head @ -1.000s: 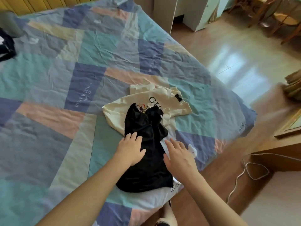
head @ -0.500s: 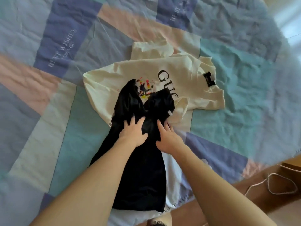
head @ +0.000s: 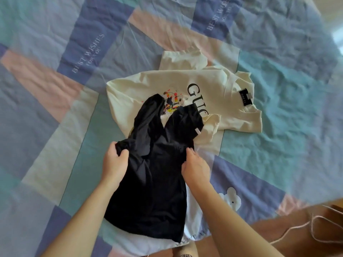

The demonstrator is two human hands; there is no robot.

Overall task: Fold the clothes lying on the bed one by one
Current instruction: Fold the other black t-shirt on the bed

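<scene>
While both hands reach forward over the bed, a black garment (head: 152, 173) lies stretched between them. The left hand (head: 115, 164) has its fingers and thumb curled around a bunched fold at the garment's left edge. The right hand (head: 194, 167) pinches the opposite edge, its fingers tucked into the cloth. Beyond the hands, the black fabric splits into two rumpled upper parts that drape onto a cream T-shirt (head: 219, 93). That shirt lies flat and partly folded, with large black lettering, a splash of coloured paint print and a black neck label. The garment's near end rests on something white (head: 193, 225) at the mattress edge. Beneath everything spreads a wrinkled patchwork bedspread (head: 287, 101) in blue, teal, pink and cream blocks, one bearing a white bear motif. At lower right, a pale cord (head: 297, 227) lies on brown flooring.
</scene>
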